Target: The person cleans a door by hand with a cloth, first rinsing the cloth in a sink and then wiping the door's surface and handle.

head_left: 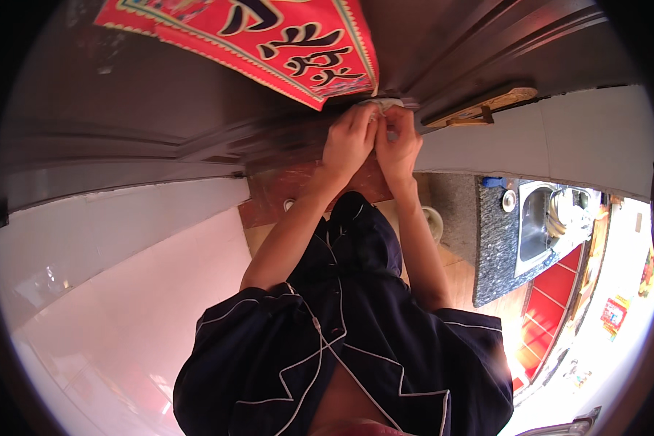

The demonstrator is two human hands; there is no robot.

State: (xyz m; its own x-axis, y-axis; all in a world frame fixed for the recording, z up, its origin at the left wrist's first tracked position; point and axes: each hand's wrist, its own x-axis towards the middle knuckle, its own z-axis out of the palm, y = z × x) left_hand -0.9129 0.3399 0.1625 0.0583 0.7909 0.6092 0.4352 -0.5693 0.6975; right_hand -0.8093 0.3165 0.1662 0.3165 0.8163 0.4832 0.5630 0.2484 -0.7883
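Ahead of me is a dark brown panelled door point(196, 94). A red paper banner point(283, 51) with dark brush-style writing and a patterned border lies against it, its lower right corner close above my hands. My left hand point(347, 142) and my right hand point(398, 145) are side by side, almost touching, at the door. Both have bent, closed fingers around a small pale, crumpled piece point(380, 104) that looks like cloth or tape. The fingers cover most of it, so its kind is unclear.
A golden-brown door handle point(479, 107) juts out right of my hands. Further right, a speckled stone counter point(498, 240) holds a metal sink point(536, 218) with dishes. A pale wall point(145, 254) stands on the left. Below my arms is a reddish-brown threshold point(269, 192).
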